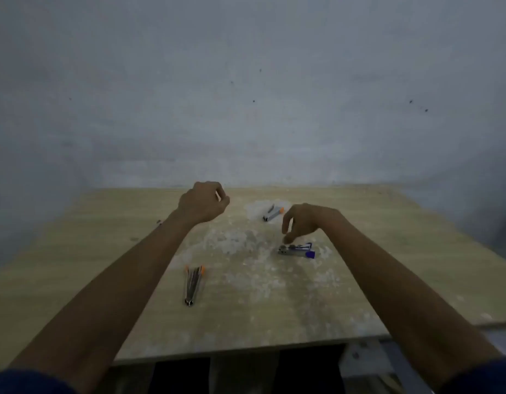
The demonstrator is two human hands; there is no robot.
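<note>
Three small metal staplers lie on a pale wooden table (104,251). One with orange ends (193,284) lies near the middle front. A second orange-tipped one (273,214) lies farther back. A blue-tipped one (297,249) lies to the right. My right hand (306,221) hovers just above the blue-tipped stapler, fingers hanging down and loosely curled, fingertips close to its left end; contact is unclear. My left hand (202,201) is raised over the far part of the table, fingers curled in, nothing visible in it.
White dusty smears cover the table's middle. A grey wall (246,95) rises right behind the table's far edge. The front edge drops to dark gaps, with a pale frame (360,356) at the lower right.
</note>
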